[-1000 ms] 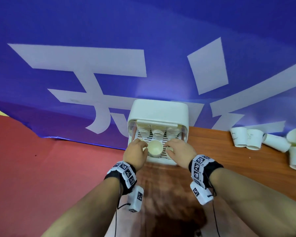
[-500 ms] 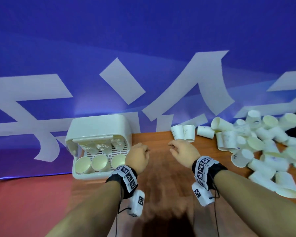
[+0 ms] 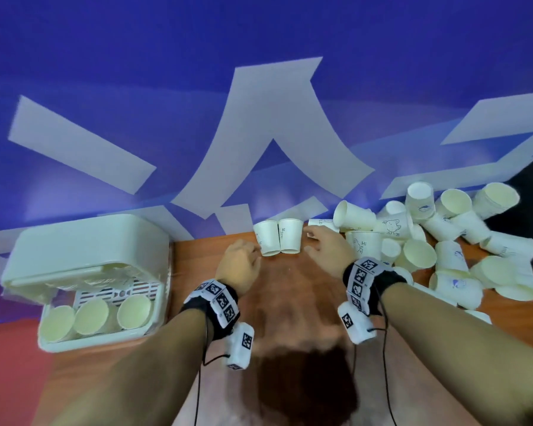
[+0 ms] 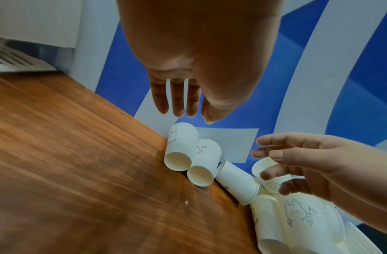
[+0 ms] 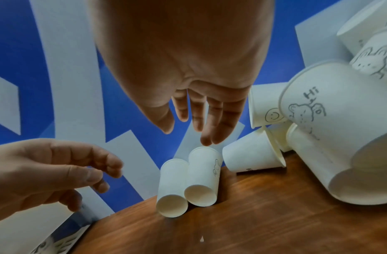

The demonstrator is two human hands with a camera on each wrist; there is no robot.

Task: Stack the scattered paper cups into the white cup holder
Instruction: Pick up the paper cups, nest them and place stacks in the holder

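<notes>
The white cup holder [image 3: 83, 250] stands at the table's left with its lid up and three cup stacks [image 3: 96, 315] in its front row. Two paper cups [image 3: 266, 238] [image 3: 290, 236] lie side by side against the blue banner, mouths toward me. My left hand [image 3: 254, 250] hovers just left of them, fingers relaxed and empty; in the left wrist view its fingertips [image 4: 179, 106] hang above the pair [image 4: 179, 153]. My right hand [image 3: 310, 241] is just right of the pair, spread and empty, its fingertips [image 5: 206, 137] close over the right cup [image 5: 202, 178].
A large pile of loose paper cups [image 3: 443, 241] covers the table's right side, several printed with a bear and "Hi". One cup [image 5: 253, 158] lies right behind my right hand. The wooden table [image 3: 290, 318] meets the blue banner [image 3: 259, 87] at the back.
Both hands left the cup holder and moved right to the two lying cups. My view swung right, bringing the cup pile in.
</notes>
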